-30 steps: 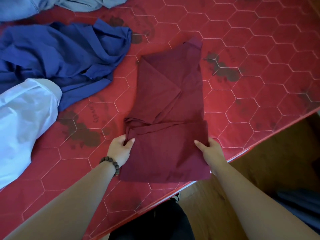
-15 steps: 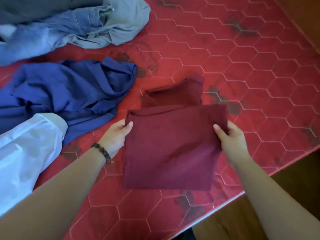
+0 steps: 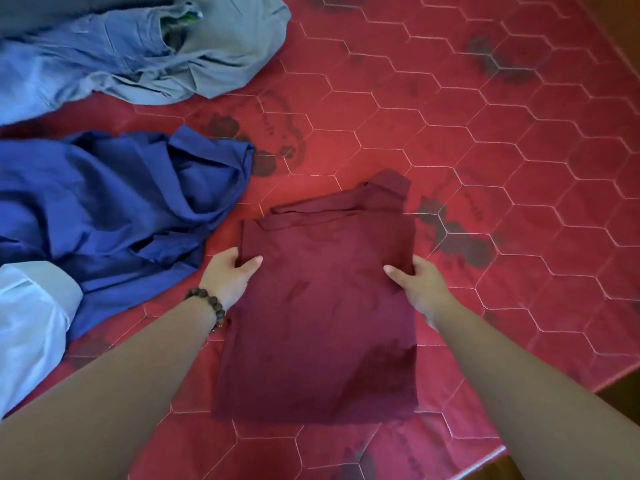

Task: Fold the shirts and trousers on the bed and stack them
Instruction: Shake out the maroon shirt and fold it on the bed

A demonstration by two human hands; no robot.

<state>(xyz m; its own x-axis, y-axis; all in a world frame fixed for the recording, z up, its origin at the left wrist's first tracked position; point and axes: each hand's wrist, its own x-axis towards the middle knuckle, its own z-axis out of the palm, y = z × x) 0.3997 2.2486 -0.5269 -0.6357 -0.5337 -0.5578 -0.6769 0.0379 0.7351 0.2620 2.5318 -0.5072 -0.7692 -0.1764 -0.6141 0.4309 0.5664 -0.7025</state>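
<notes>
Our left hand (image 3: pixel 231 271) pinches the left edge of the maroon garment (image 3: pixel 322 313), folded on the bed (image 3: pixel 485 140); our right hand (image 3: pixel 417 284) pinches its right edge. Each grip sits near the far end, so the long axis runs back toward us between both hands

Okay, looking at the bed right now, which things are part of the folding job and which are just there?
Part of the job:
- maroon garment, gripped by left hand and right hand
- blue shirt, unfolded
- grey trousers, crumpled
- white garment
- bed

Just there:
- bead bracelet on the left wrist
- wooden floor
</notes>
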